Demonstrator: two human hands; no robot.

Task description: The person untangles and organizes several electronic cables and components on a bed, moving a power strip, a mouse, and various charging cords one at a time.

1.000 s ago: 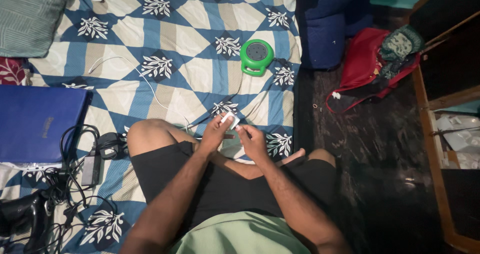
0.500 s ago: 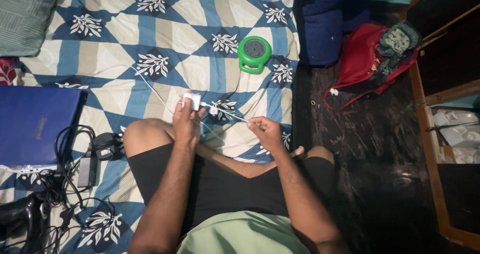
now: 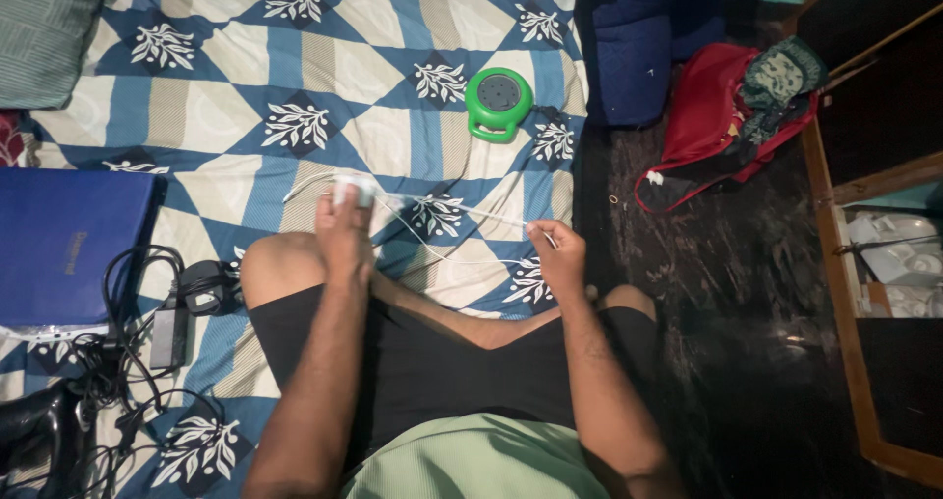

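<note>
Left grip (image 3: 344,232) is closed around a small white charger (image 3: 352,187), held above the bent left knee, over the bedsheet (image 3: 226,96). Right grip (image 3: 558,253) pinches the white cable (image 3: 462,212) near its end, thumb and fingers pressed together on it. Between the two hands the cable runs nearly taut, left to right, with a slack loop sagging below it toward the lap. Another stretch of white cable curves off to the left of the charger and lies on the sheet.

Both hands are well apart, each over the patterned blue, white and tan bedsheet on which the person sits cross-legged in black shorts and a pale green shirt. Beyond the cable, a round green extension reel (image 3: 499,101) lies on the sheet, its dark lead trailing toward the bed's edge. To the person's left a blue laptop (image 3: 69,249) rests closed, with a black adapter (image 3: 172,332) and a tangle of black wires (image 3: 118,381) beside it. A greenish pillow (image 3: 49,27) sits at the far left corner. Off the bed on the right, a red bag (image 3: 712,126) lies on the dark floor, with a patterned green cloth (image 3: 781,82) on top of it.
</note>
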